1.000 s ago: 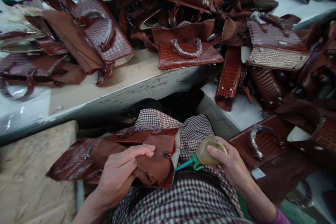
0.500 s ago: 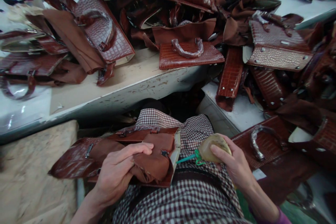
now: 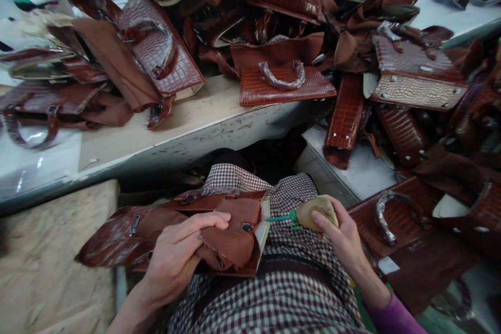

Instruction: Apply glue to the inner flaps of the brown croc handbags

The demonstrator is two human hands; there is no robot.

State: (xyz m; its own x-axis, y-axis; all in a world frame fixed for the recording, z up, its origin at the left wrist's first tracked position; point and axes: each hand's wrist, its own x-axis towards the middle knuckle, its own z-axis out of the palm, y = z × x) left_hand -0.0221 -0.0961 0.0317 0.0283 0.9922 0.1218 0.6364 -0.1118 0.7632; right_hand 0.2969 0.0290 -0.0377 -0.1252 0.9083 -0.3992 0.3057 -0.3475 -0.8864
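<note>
A brown crocodile-pattern leather bag (image 3: 117,235) lies across my lap on the checked cloth (image 3: 274,292). My left hand (image 3: 176,258) presses down on its folded brown lining, fingers closed over the fabric. My right hand (image 3: 344,242) is wrapped round a small yellowish squeeze bottle (image 3: 315,212). The bottle's green nozzle (image 3: 279,218) points left and touches the pale edge of the bag near a metal fitting.
A scuffed white table (image 3: 188,130) stands in front with heaps of brown bags (image 3: 156,52) and bag panels (image 3: 284,86). More bags (image 3: 410,70) cover a second surface at the right. A bag with a wrapped handle (image 3: 391,214) lies by my right hand. A cardboard-like slab (image 3: 50,261) sits lower left.
My right hand has moved the bottle up and left, bringing the green nozzle to the bag's edge. My left hand has stayed on the lining.
</note>
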